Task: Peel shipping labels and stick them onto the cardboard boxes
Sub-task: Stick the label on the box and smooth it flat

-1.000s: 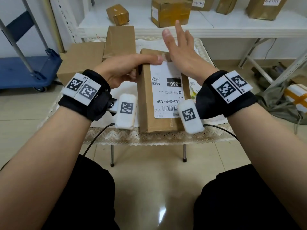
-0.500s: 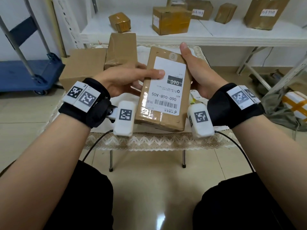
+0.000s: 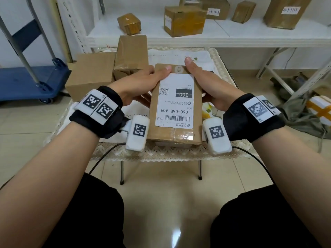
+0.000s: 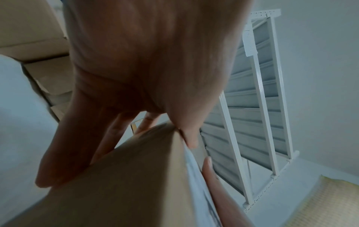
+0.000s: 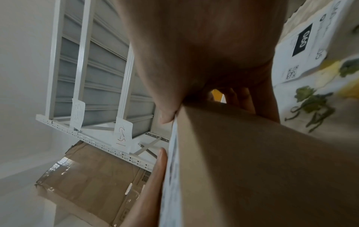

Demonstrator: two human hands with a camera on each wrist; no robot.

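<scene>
Here, a small table [image 3: 220,56] with a lace-edged cloth sits in front of the person. Above it, a cardboard box [image 3: 197,97] is gripped from both sides: left hand [image 3: 138,83] and right hand [image 3: 213,90] each have thumb on top, fingers curled underneath. A white shipping label [image 3: 174,108] is stuck flat across its top face.

You hold a plain brown cardboard box [image 3: 176,138] bearing a white rectangular paper label [image 3: 175,100] printed in black: a QR square, a barcode, a black block with "060". Your black fabric wrist straps [image 3: 254,120] carry white tags with black square codes. The white tablecloth [image 5: 314,98] shows green and yellow plant print. The flat cart [image 3: 26,83] is blue.
</scene>
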